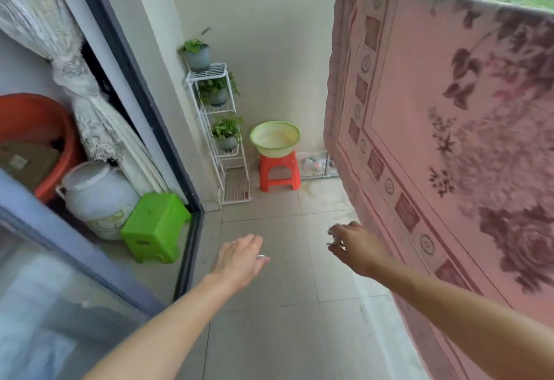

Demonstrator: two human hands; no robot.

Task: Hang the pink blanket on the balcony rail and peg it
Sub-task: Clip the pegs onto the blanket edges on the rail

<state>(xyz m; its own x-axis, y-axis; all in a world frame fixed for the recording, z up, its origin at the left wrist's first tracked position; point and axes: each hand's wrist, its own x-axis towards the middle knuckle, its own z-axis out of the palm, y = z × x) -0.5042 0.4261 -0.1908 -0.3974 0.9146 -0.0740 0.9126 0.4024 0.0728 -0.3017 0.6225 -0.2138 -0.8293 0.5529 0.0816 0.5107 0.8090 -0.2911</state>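
The pink blanket [443,139] hangs down the right side of the frame, draped over what I take to be the balcony rail; the rail itself is hidden under the cloth, and only a strip of grass and buildings shows above the top edge at upper right. The blanket falls in a long sheet almost to the tiled floor [269,304].

Both arms reach forward from the bottom of the frame. The left hand [239,259], low and centre, is spread loosely, palm down, holding nothing that I can see; something small and pale glints at its fingertips, too small to name. The right hand [356,244], just beside the blanket's near edge, has its fingers curled loosely; whether it pinches the hem or a peg I cannot tell, since there is only a pale blur at the fingertips.

To my eye the hanging is done and the pegging is what remains: no peg shows along the top edge. The next move calls for a peg in hand and a reach up to the fold at the top, clamping cloth to rail.

In the far corner stand a white plant rack [221,127] and a basin [275,138] on an orange stool [279,171].
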